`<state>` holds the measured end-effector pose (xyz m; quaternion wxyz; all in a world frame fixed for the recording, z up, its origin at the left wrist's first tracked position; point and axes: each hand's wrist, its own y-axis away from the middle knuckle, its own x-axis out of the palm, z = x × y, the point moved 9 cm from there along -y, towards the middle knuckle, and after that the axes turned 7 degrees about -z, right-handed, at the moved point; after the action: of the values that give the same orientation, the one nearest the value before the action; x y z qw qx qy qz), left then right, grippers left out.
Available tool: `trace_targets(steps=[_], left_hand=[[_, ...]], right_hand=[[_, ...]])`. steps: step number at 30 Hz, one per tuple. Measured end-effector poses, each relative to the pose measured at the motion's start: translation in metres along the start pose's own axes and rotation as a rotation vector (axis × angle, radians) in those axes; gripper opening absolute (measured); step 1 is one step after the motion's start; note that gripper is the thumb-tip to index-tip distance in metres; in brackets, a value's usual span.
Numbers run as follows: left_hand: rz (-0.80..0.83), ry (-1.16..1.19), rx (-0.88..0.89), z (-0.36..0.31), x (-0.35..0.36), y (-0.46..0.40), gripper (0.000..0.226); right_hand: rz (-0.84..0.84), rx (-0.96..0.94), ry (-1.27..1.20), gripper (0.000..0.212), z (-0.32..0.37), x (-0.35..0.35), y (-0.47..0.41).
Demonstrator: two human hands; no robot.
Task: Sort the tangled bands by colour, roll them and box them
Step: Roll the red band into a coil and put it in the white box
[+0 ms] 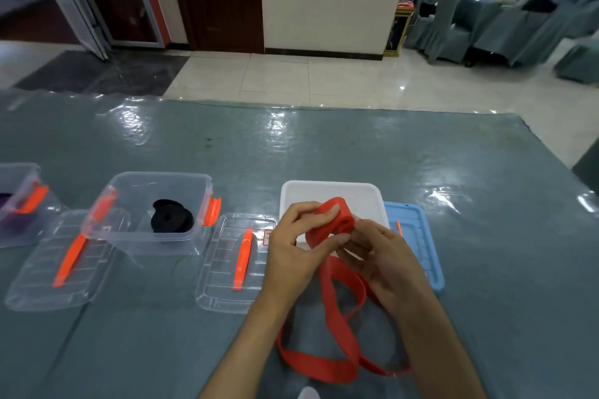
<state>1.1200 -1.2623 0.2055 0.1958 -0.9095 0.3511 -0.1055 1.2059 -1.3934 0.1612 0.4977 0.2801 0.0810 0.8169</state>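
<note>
Both hands hold a red band (pixel 337 311) above the table. My left hand (pixel 298 249) pinches the partly rolled end of it, and my right hand (pixel 379 256) grips the same roll from the other side. The loose rest of the band hangs down in loops onto the table in front of me. A rolled black band (pixel 171 216) lies inside a clear box (pixel 136 236) with orange latches, to the left. A white box (pixel 327 192) stands right behind my hands.
Two clear lids with orange handles (pixel 238 265) (pixel 55 265) lie flat on the grey-blue table cover. A blue lid (pixel 418 236) lies right of the white box. Another clear box (pixel 19 194) holding something purple sits at the far left edge. Covered chairs stand far right.
</note>
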Motion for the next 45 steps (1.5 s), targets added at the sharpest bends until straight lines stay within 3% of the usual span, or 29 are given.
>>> trace_targets(steps=[3,5,9,11,13,16,19,25,30,34,37,41,45], left_hand=[[0.004,-0.013,-0.006,-0.002,0.005,-0.004,0.039],[0.021,0.004,-0.058,0.001,0.008,-0.009,0.036],[0.039,0.113,-0.18,0.006,0.013,-0.017,0.036],[0.079,0.153,-0.185,0.003,0.018,-0.022,0.035],[0.097,0.201,-0.188,0.0,0.022,-0.026,0.036],[0.046,0.333,-0.287,0.004,0.028,-0.028,0.047],[0.02,0.393,-0.37,0.011,0.032,-0.034,0.056],[0.086,0.387,-0.299,0.005,0.033,-0.053,0.043],[-0.048,0.382,-0.283,0.001,0.022,-0.06,0.038],[-0.033,0.258,-0.222,-0.003,0.013,-0.064,0.028],[-0.044,0.313,-0.232,-0.005,0.012,-0.062,0.026],[-0.048,0.33,-0.213,-0.008,0.014,-0.06,0.026],[0.007,0.145,-0.181,-0.012,0.015,-0.059,0.027]], right_hand=[[-0.032,-0.091,0.183,0.018,0.015,-0.004,-0.005],[-0.053,-0.19,0.272,0.028,0.029,-0.009,-0.009],[0.089,-0.377,0.168,0.037,0.057,-0.002,-0.011],[0.168,-0.465,0.244,0.044,0.069,0.008,-0.007],[0.18,-0.558,0.324,0.044,0.078,0.015,-0.006],[0.159,-0.628,0.255,0.041,0.087,0.015,-0.006],[0.125,-0.597,0.172,0.042,0.088,0.019,-0.008],[0.155,-0.466,-0.046,0.042,0.081,0.031,-0.016],[0.064,-0.513,0.098,0.041,0.083,0.023,-0.027],[0.036,-0.639,0.14,0.033,0.087,0.022,-0.023],[0.034,-0.704,0.148,0.034,0.088,0.025,-0.017],[0.049,-0.634,0.058,0.048,0.082,0.026,-0.015],[0.079,-0.567,0.063,0.044,0.073,0.021,-0.014]])
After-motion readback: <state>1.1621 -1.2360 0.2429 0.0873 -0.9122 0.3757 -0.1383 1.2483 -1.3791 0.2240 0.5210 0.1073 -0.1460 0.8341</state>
